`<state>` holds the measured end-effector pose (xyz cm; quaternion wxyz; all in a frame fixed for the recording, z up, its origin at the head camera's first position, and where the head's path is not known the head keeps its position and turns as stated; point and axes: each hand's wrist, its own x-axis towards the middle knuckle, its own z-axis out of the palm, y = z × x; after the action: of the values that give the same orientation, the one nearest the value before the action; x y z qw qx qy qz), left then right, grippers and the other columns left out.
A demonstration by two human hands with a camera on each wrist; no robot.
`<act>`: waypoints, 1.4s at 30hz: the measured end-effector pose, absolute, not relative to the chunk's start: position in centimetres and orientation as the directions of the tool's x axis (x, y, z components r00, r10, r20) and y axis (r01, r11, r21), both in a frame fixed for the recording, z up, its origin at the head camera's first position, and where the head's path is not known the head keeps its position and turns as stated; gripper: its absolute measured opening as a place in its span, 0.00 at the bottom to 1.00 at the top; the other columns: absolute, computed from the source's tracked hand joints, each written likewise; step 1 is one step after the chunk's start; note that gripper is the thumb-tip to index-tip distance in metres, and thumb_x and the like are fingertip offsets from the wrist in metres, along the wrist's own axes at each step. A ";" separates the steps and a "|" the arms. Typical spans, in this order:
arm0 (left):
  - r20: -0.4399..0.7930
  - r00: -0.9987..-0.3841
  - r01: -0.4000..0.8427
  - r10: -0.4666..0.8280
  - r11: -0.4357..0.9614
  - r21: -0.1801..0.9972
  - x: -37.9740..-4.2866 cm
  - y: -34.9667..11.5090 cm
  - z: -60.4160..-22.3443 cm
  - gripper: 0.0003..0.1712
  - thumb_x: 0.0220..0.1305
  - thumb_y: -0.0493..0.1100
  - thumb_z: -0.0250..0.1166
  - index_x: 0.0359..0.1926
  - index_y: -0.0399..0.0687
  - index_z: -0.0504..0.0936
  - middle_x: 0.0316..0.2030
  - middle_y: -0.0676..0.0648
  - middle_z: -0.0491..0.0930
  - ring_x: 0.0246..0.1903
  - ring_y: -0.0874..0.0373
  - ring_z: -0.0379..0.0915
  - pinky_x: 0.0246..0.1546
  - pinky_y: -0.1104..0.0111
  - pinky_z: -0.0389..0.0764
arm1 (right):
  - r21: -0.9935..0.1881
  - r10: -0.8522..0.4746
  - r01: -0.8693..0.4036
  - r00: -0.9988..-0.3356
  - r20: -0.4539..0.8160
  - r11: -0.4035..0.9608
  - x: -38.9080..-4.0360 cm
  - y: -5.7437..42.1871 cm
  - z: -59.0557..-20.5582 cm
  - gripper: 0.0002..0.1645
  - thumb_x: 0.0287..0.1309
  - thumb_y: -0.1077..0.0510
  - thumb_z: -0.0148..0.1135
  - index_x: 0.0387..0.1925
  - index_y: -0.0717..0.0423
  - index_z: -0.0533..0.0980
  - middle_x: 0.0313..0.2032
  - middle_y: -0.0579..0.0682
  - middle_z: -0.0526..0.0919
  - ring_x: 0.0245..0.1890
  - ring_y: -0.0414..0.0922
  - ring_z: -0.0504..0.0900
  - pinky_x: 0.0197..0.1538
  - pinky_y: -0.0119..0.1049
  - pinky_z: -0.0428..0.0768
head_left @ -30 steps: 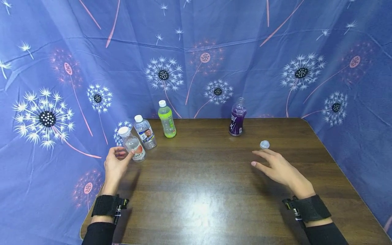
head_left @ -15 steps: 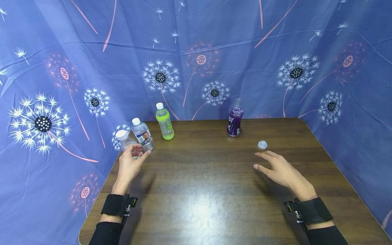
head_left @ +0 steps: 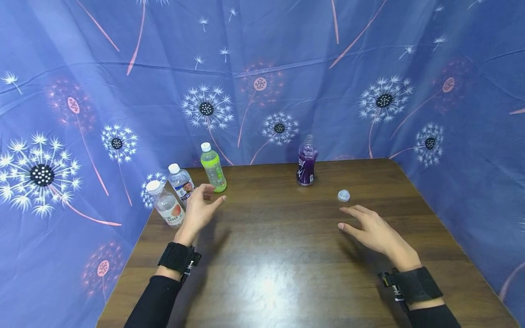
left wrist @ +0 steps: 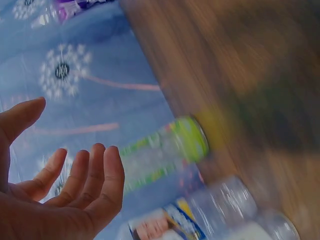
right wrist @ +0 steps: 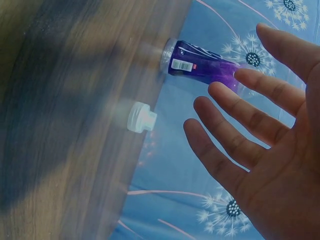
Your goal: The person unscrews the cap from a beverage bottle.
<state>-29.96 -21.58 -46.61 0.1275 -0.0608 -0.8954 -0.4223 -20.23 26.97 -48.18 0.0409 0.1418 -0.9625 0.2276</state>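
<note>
My left hand (head_left: 199, 212) hovers over the left part of the table with its fingers apart and nothing in them. Close behind it stand a clear bottle with a peach label (head_left: 172, 214), a clear bottle with a face on its label (head_left: 183, 187) and a green-labelled bottle (head_left: 214, 171), all with white caps. In the left wrist view the green-labelled bottle (left wrist: 162, 155) lies beyond the fingertips. My right hand (head_left: 379, 234), fingers spread and holding nothing, hangs just in front of a small clear cap (head_left: 343, 195). A purple bottle (head_left: 307, 163) without a cap stands at the back.
The brown wooden table (head_left: 266, 237) reflects a bright light near its front. A blue dandelion-print cloth (head_left: 262, 45) hangs behind the table and along both sides. Black straps with small cameras sit on both wrists.
My left hand has moved right, away from the peach-label bottle, past the face-label bottle towards the green one. The right hand stays almost still. The head view has shifted slightly.
</note>
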 end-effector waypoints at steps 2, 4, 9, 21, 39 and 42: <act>0.268 -0.963 0.220 0.017 0.623 0.751 -30.6 -20.4 -46.7 0.28 0.60 0.50 0.75 0.56 0.41 0.77 0.51 0.38 0.82 0.47 0.42 0.83 0.48 0.52 0.86 | -0.419 -0.257 -0.297 -0.955 0.150 0.858 -20.2 27.0 -48.3 0.35 0.69 0.37 0.59 0.68 0.53 0.72 0.60 0.58 0.79 0.59 0.63 0.79 0.56 0.65 0.80; 0.257 -0.966 0.226 0.038 0.611 0.758 -31.3 -19.0 -46.8 0.29 0.60 0.51 0.75 0.56 0.42 0.77 0.52 0.39 0.81 0.48 0.44 0.83 0.48 0.53 0.86 | -0.416 -0.252 -0.296 -0.955 0.159 0.860 -20.1 27.1 -48.4 0.34 0.69 0.38 0.60 0.67 0.53 0.73 0.60 0.58 0.79 0.59 0.62 0.80 0.55 0.64 0.80; 0.263 -0.959 0.277 0.108 0.563 0.779 -33.2 -15.3 -46.9 0.29 0.61 0.52 0.73 0.57 0.44 0.75 0.52 0.39 0.80 0.51 0.41 0.81 0.52 0.53 0.85 | -0.421 -0.233 -0.275 -0.961 0.149 0.864 -19.8 27.3 -48.5 0.35 0.69 0.38 0.60 0.68 0.55 0.72 0.60 0.59 0.78 0.59 0.64 0.79 0.55 0.66 0.80; 0.232 -0.943 0.330 0.240 0.568 0.754 -35.4 -7.2 -48.0 0.37 0.63 0.57 0.71 0.67 0.47 0.69 0.57 0.40 0.76 0.55 0.45 0.77 0.56 0.54 0.83 | -0.423 -0.211 -0.252 -0.967 0.142 0.870 -19.3 27.8 -49.2 0.35 0.69 0.37 0.59 0.68 0.53 0.72 0.60 0.58 0.79 0.58 0.63 0.80 0.53 0.64 0.81; 0.138 -0.947 0.293 0.289 0.606 0.739 -39.2 1.9 -47.9 0.55 0.63 0.65 0.67 0.81 0.52 0.49 0.76 0.41 0.57 0.75 0.45 0.58 0.73 0.53 0.70 | -0.475 -0.187 -0.205 -0.979 0.086 0.856 -18.7 28.5 -49.9 0.37 0.69 0.35 0.57 0.69 0.53 0.70 0.61 0.58 0.78 0.59 0.64 0.79 0.53 0.64 0.81; 0.130 -0.951 0.282 0.280 0.620 0.732 -39.8 2.5 -47.8 0.56 0.63 0.65 0.67 0.81 0.50 0.49 0.76 0.40 0.58 0.74 0.45 0.59 0.72 0.53 0.71 | -0.477 -0.181 -0.200 -0.980 0.087 0.856 -18.5 28.5 -49.9 0.37 0.69 0.35 0.57 0.68 0.53 0.71 0.61 0.58 0.78 0.59 0.64 0.78 0.54 0.65 0.80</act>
<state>-39.81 2.52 -47.75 0.0016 -0.1562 -0.9001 -0.4068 -18.45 28.54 -49.92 0.0194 0.0990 -0.9630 0.2498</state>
